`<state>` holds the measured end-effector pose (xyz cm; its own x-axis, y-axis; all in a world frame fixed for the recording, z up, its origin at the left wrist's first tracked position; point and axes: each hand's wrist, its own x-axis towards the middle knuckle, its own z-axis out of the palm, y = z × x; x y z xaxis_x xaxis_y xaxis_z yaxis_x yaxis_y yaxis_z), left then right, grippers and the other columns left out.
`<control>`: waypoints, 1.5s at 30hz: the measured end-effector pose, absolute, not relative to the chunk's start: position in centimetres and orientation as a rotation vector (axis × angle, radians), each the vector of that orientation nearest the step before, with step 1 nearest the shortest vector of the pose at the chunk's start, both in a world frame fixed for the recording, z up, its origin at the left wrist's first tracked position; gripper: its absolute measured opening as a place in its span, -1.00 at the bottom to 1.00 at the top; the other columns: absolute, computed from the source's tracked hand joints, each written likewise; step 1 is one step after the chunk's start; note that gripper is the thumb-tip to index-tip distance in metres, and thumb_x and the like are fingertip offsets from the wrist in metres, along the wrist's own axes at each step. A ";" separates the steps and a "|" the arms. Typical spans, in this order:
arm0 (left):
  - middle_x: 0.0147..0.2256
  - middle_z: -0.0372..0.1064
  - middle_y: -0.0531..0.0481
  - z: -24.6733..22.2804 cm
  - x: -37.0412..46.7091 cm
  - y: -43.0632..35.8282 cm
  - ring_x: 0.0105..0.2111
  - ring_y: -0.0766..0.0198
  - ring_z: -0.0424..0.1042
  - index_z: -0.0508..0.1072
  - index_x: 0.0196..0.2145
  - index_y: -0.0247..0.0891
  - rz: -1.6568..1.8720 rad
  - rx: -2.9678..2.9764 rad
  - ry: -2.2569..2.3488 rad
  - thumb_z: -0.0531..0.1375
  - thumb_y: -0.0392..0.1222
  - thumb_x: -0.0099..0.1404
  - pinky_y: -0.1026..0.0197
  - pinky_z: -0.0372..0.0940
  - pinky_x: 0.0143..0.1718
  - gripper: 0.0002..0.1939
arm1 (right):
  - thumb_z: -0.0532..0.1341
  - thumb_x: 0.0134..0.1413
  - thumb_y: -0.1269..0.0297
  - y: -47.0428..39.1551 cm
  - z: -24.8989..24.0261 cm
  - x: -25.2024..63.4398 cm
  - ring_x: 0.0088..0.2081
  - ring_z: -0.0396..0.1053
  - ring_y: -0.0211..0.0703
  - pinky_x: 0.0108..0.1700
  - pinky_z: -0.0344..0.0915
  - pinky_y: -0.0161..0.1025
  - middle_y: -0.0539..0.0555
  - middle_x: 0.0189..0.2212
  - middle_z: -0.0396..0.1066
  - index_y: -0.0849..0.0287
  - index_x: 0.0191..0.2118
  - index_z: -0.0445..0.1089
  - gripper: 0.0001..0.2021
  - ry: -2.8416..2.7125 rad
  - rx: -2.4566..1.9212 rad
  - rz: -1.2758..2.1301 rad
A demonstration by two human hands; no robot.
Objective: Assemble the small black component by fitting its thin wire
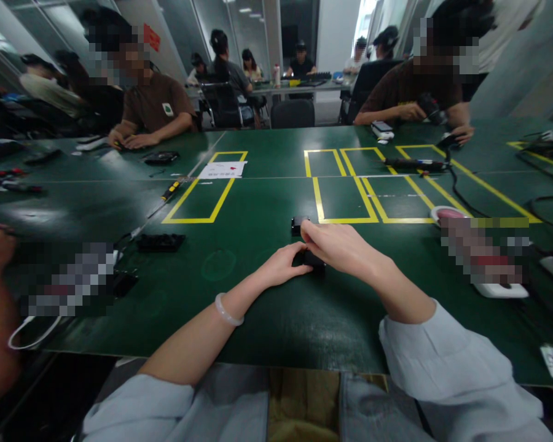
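L hand (282, 265): fingers set around blk block (315, 264), clamped on its L side.
R hand (345, 248): fingers curled over block top; grip hidden, can't tell.
Blk block: held on green tabletop (262, 334), well in from near edge.
Small blk part (297, 226): seen just beyond hands, short of yellow tape (348, 220).
Room L: gap left to blk module (161, 242).
Room R: wide gap left to white-edged device (502, 290).
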<state>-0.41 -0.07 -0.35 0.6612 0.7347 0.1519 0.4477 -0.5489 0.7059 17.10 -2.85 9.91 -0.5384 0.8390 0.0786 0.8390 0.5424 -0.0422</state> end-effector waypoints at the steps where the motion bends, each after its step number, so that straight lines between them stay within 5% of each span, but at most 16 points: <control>1: 0.02 0.38 -0.16 -0.4 -0.4 -0.1 0.00 0.02 0.37 0.34 0.03 -0.28 0.582 2.231 0.911 0.25 -0.04 0.22 0.02 0.24 0.04 -0.53 | -0.04 0.24 0.31 -2.8 9.9 17.1 -0.41 0.37 -0.19 -0.49 -0.13 -0.29 0.05 -0.36 0.46 0.15 -0.14 0.22 -0.84 -2.670 -1.459 -0.007; 13: 0.00 0.39 -0.13 -0.3 -0.3 -0.1 -0.02 0.00 0.39 0.35 0.02 -0.24 0.563 2.227 0.948 0.26 -0.06 0.20 0.02 0.27 0.01 -0.54 | -0.07 0.30 0.12 -2.9 10.0 16.6 -0.42 0.42 -0.12 -0.51 -0.14 -0.28 0.08 -0.41 0.47 0.14 -0.16 0.25 -0.75 -2.674 -1.541 -0.093; 23: -0.04 0.41 -0.14 -0.2 -0.3 -0.2 -0.04 0.00 0.40 0.37 -0.06 -0.28 0.582 2.185 0.938 0.27 -0.07 0.19 -0.01 0.26 0.01 -0.60 | -0.04 0.23 0.31 -2.9 9.6 16.8 -0.38 0.41 -0.14 -0.49 -0.07 -0.27 0.08 -0.31 0.48 0.16 -0.08 0.18 -0.82 -2.633 -1.453 -0.015; 45: -0.02 0.40 -0.12 -0.3 -0.4 -0.1 -0.04 0.01 0.40 0.36 -0.01 -0.26 0.591 2.218 0.929 0.26 -0.07 0.20 0.03 0.27 0.00 -0.58 | -0.05 0.29 0.16 -3.0 10.0 16.5 -0.37 0.44 -0.10 -0.51 -0.11 -0.28 0.07 -0.36 0.48 0.15 -0.13 0.20 -0.78 -2.639 -1.516 -0.052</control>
